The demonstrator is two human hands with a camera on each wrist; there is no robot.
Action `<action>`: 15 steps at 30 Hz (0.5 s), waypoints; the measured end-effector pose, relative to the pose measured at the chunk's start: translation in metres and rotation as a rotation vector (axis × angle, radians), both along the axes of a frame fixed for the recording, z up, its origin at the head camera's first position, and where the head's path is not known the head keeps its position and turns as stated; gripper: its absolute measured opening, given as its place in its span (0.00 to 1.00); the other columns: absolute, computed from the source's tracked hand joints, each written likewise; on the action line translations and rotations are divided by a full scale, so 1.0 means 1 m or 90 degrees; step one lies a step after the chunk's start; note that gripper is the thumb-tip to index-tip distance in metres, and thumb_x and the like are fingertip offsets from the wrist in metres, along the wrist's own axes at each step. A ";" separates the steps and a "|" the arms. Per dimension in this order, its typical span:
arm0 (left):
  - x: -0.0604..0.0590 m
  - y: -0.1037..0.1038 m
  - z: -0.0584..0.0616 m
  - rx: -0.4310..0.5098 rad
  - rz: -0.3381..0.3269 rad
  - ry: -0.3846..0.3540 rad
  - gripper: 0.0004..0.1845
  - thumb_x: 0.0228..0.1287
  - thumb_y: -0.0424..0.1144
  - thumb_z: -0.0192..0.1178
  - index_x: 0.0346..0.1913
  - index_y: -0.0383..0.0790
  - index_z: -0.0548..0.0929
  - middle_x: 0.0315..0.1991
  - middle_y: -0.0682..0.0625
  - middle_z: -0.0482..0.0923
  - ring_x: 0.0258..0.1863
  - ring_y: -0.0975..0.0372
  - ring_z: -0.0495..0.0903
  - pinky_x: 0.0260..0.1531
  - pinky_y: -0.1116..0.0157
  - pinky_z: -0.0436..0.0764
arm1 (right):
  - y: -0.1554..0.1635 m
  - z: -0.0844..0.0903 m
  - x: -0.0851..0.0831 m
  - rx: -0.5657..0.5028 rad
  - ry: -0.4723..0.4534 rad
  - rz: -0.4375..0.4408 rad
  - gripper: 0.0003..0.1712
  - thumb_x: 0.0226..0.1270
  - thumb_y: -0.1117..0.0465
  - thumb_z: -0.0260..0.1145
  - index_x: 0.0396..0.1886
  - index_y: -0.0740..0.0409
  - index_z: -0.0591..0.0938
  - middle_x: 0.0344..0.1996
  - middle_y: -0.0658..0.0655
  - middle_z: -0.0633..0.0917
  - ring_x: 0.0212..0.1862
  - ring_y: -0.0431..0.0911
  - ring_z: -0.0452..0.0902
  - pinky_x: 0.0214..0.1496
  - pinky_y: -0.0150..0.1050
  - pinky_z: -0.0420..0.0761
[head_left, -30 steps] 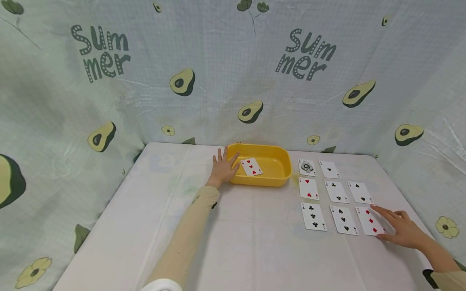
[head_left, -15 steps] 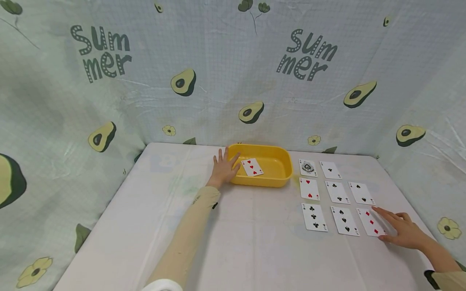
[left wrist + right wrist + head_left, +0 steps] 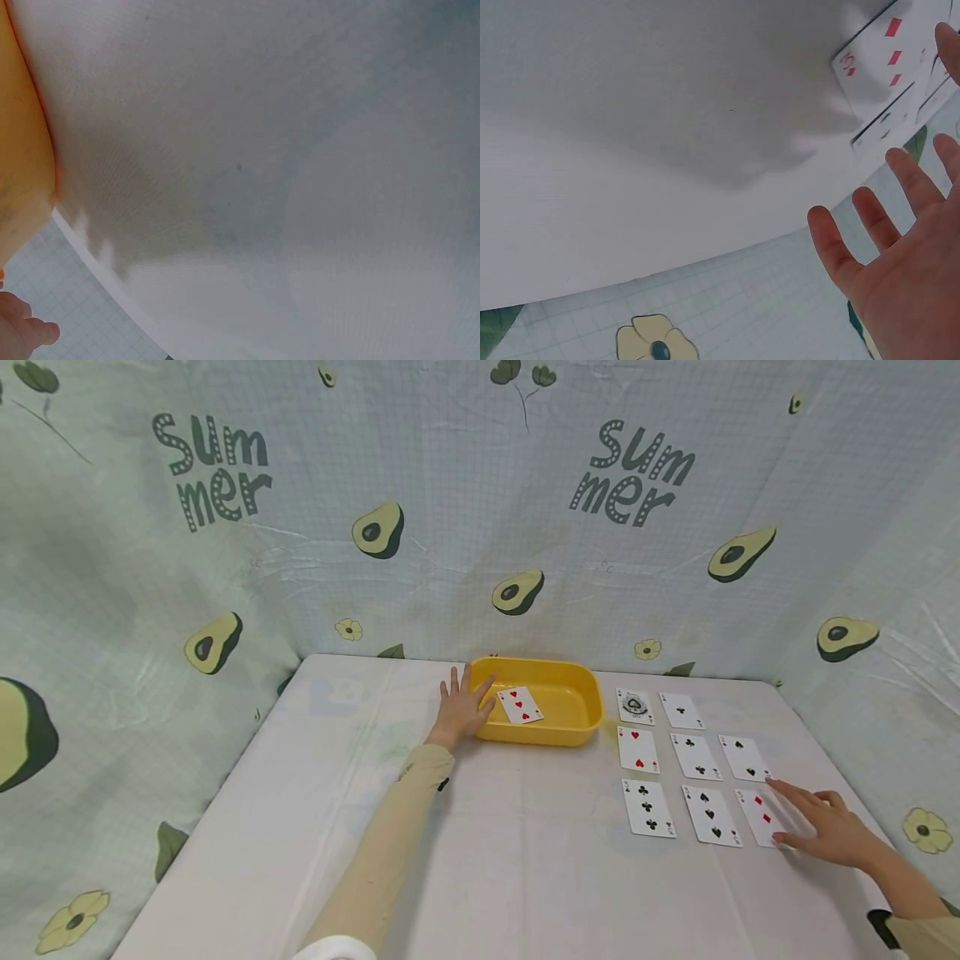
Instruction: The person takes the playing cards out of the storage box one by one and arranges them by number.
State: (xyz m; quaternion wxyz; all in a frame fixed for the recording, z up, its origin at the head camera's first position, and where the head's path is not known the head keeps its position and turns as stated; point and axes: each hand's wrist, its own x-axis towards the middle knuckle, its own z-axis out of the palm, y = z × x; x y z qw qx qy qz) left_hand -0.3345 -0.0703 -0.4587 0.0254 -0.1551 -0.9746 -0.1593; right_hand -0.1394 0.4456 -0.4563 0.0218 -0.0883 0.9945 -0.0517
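Yellow plastic makes up the tray point(image 3: 558, 733) at the far middle of the worktop point(image 3: 480, 860), and one heart card point(image 3: 519, 705) lies face up on its floor, slightly askew; the left hand point(image 3: 461, 708) rests flat against the tray's left rim with fingers straight and spread, gripping nothing, which looks like a way of steadying the tray so it does not slide; to the right of the tray eight cards are laid face up in neat rows, apart from one another so each face can be read; the ace point(image 3: 633, 706) sits farthest, next to the tray, with a red card point(image 3: 637, 749) just nearer; the right hand point(image 3: 828, 829) lies at the near right end of the grid, fingers straight and loosely spread, fingertips on the diamond card point(image 3: 757, 817) at that corner, pressing rather than pinching it; a thin card lying flat gives little edge to grip, so a flat touch from above seems the likely reason for that pose; in the right wrist view the same card point(image 3: 881, 56) shows beyond the open fingers point(image 3: 870, 217); an avocado-print cloth point(image 3: 480, 510) hangs behind and to both sides.
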 end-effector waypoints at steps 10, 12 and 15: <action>-0.002 0.000 0.000 0.005 0.002 -0.008 0.26 0.68 0.53 0.36 0.68 0.58 0.52 0.71 0.39 0.37 0.68 0.40 0.34 0.63 0.42 0.43 | -0.036 0.016 -0.018 -0.009 0.052 0.043 0.46 0.49 0.49 0.68 0.66 0.51 0.56 0.54 0.71 0.70 0.49 0.65 0.59 0.37 0.63 0.69; -0.002 0.000 -0.001 0.008 0.003 -0.009 0.26 0.68 0.53 0.36 0.68 0.58 0.52 0.71 0.39 0.37 0.68 0.40 0.35 0.64 0.42 0.42 | -0.044 0.018 -0.022 -0.011 0.060 0.055 0.45 0.49 0.50 0.68 0.65 0.52 0.57 0.54 0.70 0.71 0.48 0.64 0.60 0.37 0.61 0.70; -0.003 0.000 -0.001 0.011 0.004 -0.008 0.26 0.68 0.52 0.37 0.68 0.58 0.52 0.71 0.39 0.37 0.68 0.40 0.35 0.64 0.42 0.42 | -0.055 0.019 -0.029 -0.012 0.086 0.081 0.44 0.49 0.51 0.68 0.64 0.53 0.60 0.54 0.69 0.72 0.47 0.62 0.62 0.36 0.58 0.72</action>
